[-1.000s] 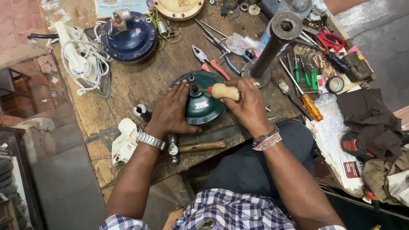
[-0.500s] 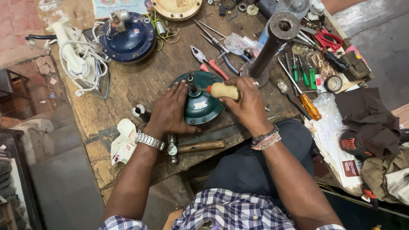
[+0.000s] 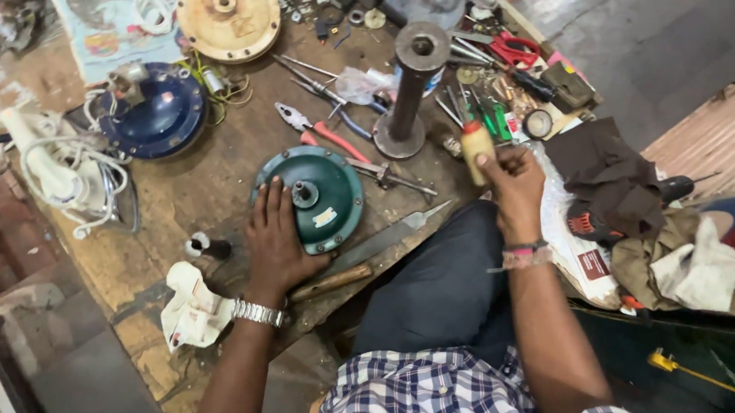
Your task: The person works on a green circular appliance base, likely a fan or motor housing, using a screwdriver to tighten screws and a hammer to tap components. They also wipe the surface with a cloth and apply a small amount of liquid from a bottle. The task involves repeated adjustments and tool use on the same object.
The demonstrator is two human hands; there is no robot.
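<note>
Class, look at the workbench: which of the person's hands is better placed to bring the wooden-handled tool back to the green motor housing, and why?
The right hand: it already grips the wooden-handled tool, raised beside the green motor housing. The left hand lies flat on the housing, steadying it.

A repair workshop is seen: a scarred wooden bench (image 3: 205, 195) is crowded with pliers (image 3: 322, 132), screwdrivers (image 3: 489, 118), scissors (image 3: 516, 47), opened fan motor housings (image 3: 323, 194) and oily rags (image 3: 649, 242).
</note>
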